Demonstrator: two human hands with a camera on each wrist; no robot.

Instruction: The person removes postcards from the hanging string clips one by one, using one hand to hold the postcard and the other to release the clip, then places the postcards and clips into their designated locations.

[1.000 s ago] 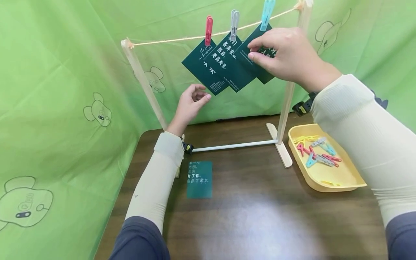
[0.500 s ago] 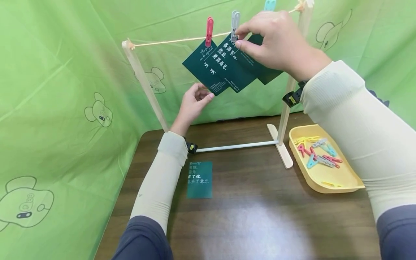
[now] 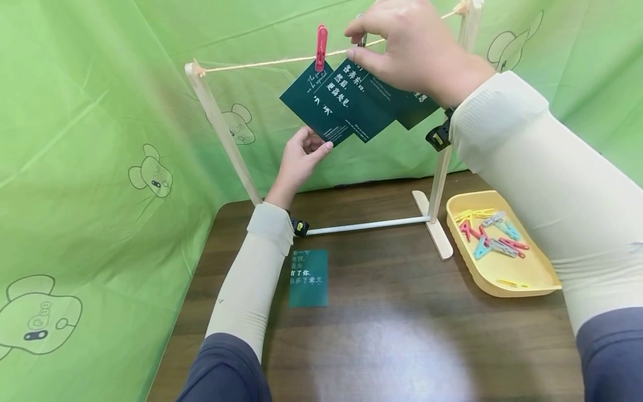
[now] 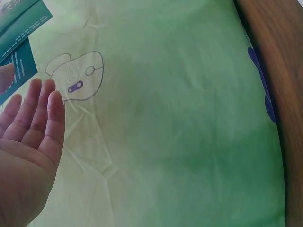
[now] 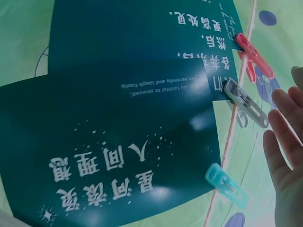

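Three dark green cards hang overlapping from a string [image 3: 251,63] on a wooden rack. A red peg [image 3: 320,40] holds the left card [image 3: 308,103], a grey peg [image 5: 246,101] the middle card [image 3: 359,106], and a teal peg [image 5: 226,185] the right card [image 5: 109,156]. My right hand [image 3: 359,40] is up at the string, thumb and fingers on either side of the grey peg. In the right wrist view its fingers [image 5: 284,142] are straight and just clear of the peg. My left hand [image 3: 316,142] is open at the left card's lower corner [image 4: 16,71].
A fourth green card [image 3: 308,277] lies flat on the dark wooden table, near the left forearm. A yellow tray [image 3: 522,287] at the right holds several coloured pegs [image 3: 489,234]. The rack's posts [image 3: 221,128] and white base rod [image 3: 366,225] stand at the back. Green cloth surrounds the table.
My right hand has moved up and to the left, from the right card under the teal peg to the grey peg. My left hand has risen to the left card's lower corner.
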